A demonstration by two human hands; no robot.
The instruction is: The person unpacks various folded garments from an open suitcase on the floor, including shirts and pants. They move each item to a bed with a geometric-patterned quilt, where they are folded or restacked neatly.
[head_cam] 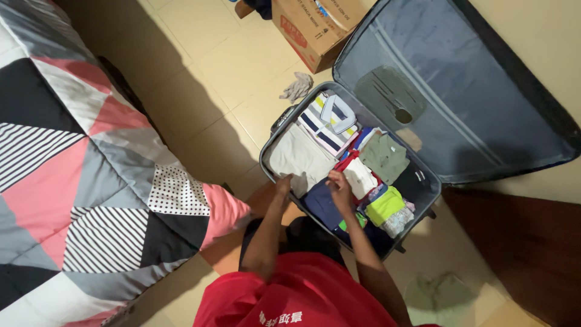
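An open grey suitcase (423, 200) lies on the tiled floor, lid propped up at the right. Folded clothes fill it: a beige garment (296, 154), a striped polo shirt (327, 124), an olive shirt (384, 157), a white piece (362, 177), a lime-green piece (384, 204) and a navy piece (321, 203). My left hand (283, 183) rests on the near edge of the beige garment. My right hand (339, 181) presses on the clothes between the navy and white pieces. Whether either hand grips cloth is unclear.
A bed with a patterned quilt (91, 169) fills the left side. A cardboard box (308, 27) stands behind the suitcase, with a crumpled grey cloth (298, 86) on the floor beside it. A dark wooden panel (526, 242) stands at the right, and pale slippers (439, 297) lie near it.
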